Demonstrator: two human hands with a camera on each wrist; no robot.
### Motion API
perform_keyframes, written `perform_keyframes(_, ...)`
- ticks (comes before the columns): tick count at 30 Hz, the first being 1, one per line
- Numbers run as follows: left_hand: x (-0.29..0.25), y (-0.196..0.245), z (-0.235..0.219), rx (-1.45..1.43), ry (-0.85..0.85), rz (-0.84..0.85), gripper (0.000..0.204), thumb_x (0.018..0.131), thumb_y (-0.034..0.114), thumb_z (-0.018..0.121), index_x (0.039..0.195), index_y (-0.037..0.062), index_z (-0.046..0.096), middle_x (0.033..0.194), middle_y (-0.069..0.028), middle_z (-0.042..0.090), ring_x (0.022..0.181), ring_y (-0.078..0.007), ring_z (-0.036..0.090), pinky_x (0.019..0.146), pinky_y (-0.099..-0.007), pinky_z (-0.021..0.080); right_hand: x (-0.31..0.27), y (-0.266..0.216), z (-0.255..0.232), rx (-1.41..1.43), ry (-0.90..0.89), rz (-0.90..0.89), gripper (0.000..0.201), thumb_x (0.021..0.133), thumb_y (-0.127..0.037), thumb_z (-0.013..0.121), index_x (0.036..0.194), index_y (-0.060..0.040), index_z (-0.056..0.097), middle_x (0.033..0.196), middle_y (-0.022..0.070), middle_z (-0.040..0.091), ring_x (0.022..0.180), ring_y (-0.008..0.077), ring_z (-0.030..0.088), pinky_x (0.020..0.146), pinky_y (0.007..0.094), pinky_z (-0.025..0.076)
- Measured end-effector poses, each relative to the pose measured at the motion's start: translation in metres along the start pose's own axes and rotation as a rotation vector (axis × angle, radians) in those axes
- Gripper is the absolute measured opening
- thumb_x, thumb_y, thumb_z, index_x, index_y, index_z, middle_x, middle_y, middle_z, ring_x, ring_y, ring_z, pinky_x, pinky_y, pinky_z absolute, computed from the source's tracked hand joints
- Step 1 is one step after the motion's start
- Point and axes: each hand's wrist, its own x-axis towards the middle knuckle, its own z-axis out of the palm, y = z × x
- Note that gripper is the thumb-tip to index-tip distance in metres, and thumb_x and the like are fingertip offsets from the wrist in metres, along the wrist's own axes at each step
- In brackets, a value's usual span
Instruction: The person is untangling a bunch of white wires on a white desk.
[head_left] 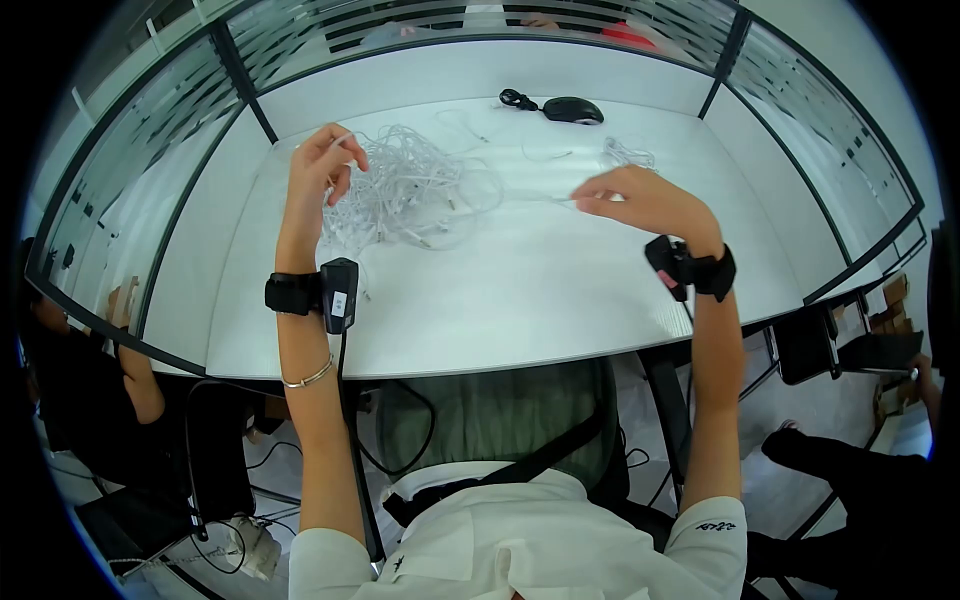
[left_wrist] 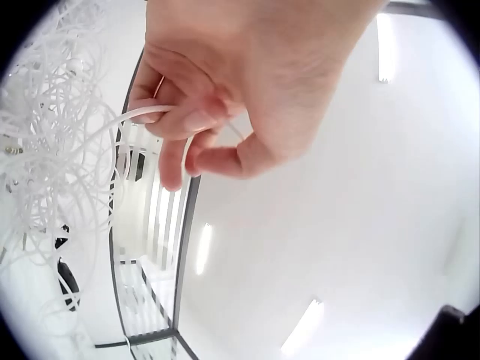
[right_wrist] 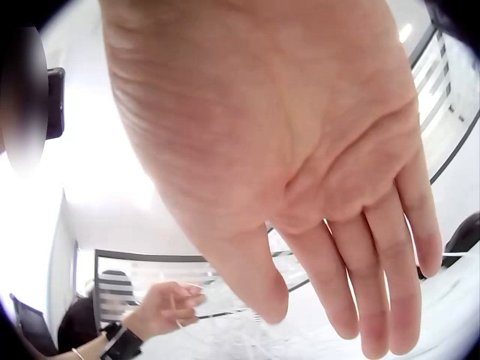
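Note:
A large tangle of thin white cables (head_left: 405, 190) lies on the left half of the white table. At its upper left edge, my left hand (head_left: 322, 170) is raised, its thumb and fingers pinching one white cable (left_wrist: 120, 118). That cable runs from the fingers into the tangle in the left wrist view. To the right of the tangle, my right hand (head_left: 645, 203) hovers over the table with the palm bare and the fingers nearly straight (right_wrist: 367, 270). A loose white strand (head_left: 535, 197) stretches from the tangle to near its fingertips.
A black mouse (head_left: 573, 110) with its cord bundled sits at the back. A small bunch of white cable (head_left: 628, 153) lies behind my right hand. Low partition panels (head_left: 480, 85) enclose the table (head_left: 520, 310) at the back and sides. Other people sit on both sides.

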Motion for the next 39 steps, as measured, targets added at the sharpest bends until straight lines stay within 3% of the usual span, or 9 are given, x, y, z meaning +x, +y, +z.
perform_keyframes(4,-0.003,-0.002,0.013,0.141,-0.117,-0.055,0.021,0.087,0.022,0.054,0.075,0.0043,0.055,0.064,-0.0064,0.059,0.039,-0.0074,0.043,0.039,-0.0228,0.031,0.037,-0.052,0.028,0.029,0.155,-0.22,0.023,0.086,-0.027,0.058,0.093,-0.0059,0.065,0.079,0.008,0.067,0.075,0.0234,0.064,0.068,0.0319,0.049)
perform_keyframes(8,0.0,-0.017,0.022,0.529,0.301,-0.069,0.024,0.088,0.026,0.057,0.08,0.0039,0.054,0.065,-0.0063,0.057,0.048,-0.0147,0.053,0.052,-0.0297,0.041,0.079,-0.064,0.081,0.054,0.516,-0.542,0.02,0.083,-0.025,0.064,0.094,-0.0081,0.065,0.077,0.0055,0.064,0.074,0.0193,0.061,0.068,0.0301,0.049)
perform_keyframes(12,0.001,-0.029,0.03,1.039,0.589,0.417,0.023,0.077,0.003,0.059,0.099,0.0086,0.054,0.102,-0.0066,0.055,0.094,-0.024,0.054,0.082,-0.038,0.038,0.093,-0.072,0.095,-0.044,0.334,-0.381,0.018,0.081,-0.025,0.065,0.088,-0.0089,0.064,0.072,0.0052,0.062,0.068,0.0215,0.06,0.062,0.032,0.046)
perform_keyframes(16,-0.002,-0.011,0.048,1.118,0.487,0.843,0.026,0.072,-0.004,0.056,0.093,0.0101,0.057,0.099,-0.0057,0.056,0.091,-0.0234,0.054,0.079,-0.0381,0.039,0.087,-0.072,0.093,-0.026,0.293,-0.301,0.018,0.081,-0.027,0.063,0.086,-0.0094,0.065,0.066,0.006,0.062,0.062,0.023,0.06,0.058,0.0338,0.046)
perform_keyframes(19,-0.005,-0.013,0.058,0.908,0.13,0.864,0.025,0.067,-0.006,0.056,0.087,0.0083,0.057,0.09,-0.0056,0.057,0.085,-0.0242,0.054,0.077,-0.0368,0.039,0.084,-0.078,0.081,0.078,0.362,-0.198,0.017,0.082,-0.025,0.06,0.085,-0.0103,0.067,0.066,0.0089,0.064,0.064,0.0271,0.062,0.059,0.0377,0.047)
perform_keyframes(24,-0.006,-0.03,0.062,0.875,-0.13,0.503,0.021,0.068,0.0,0.054,0.087,0.0074,0.058,0.084,-0.0045,0.057,0.085,-0.0221,0.055,0.078,-0.0343,0.038,0.088,-0.058,0.068,0.429,0.572,-0.184,0.034,0.09,-0.035,0.047,0.078,-0.0103,0.067,0.063,0.0067,0.062,0.058,0.0224,0.059,0.057,0.034,0.044)
perform_keyframes(27,-0.011,-0.03,0.06,0.925,-0.122,0.503,0.021,0.069,0.005,0.06,0.089,0.0091,0.059,0.092,-0.0041,0.055,0.093,-0.0213,0.053,0.084,-0.0352,0.036,0.089,-0.043,0.046,0.67,0.682,-0.172,0.057,0.096,-0.045,0.034,0.071,-0.0036,0.065,0.072,0.0086,0.067,0.059,0.0155,0.059,0.059,0.028,0.043)
perform_keyframes(32,-0.012,-0.038,0.055,1.045,-0.153,0.429,0.025,0.07,0.012,0.068,0.093,0.0119,0.061,0.107,-0.0047,0.048,0.102,-0.0228,0.048,0.093,-0.0381,0.033,0.068,-0.007,0.009,1.215,0.713,-0.131,0.047,0.096,-0.039,0.034,0.096,-0.003,0.064,0.088,0.0117,0.07,0.062,0.013,0.059,0.066,0.0253,0.044)
perform_keyframes(39,-0.009,-0.051,0.052,1.118,-0.053,0.496,0.036,0.066,-0.001,0.064,0.098,0.0141,0.06,0.114,-0.0057,0.045,0.11,-0.0255,0.044,0.099,-0.0406,0.028,0.057,0.0,0.005,0.992,0.765,-0.101,0.045,0.093,-0.037,0.043,0.118,-0.0034,0.057,0.105,0.0129,0.068,0.067,0.0111,0.058,0.071,0.0242,0.044)
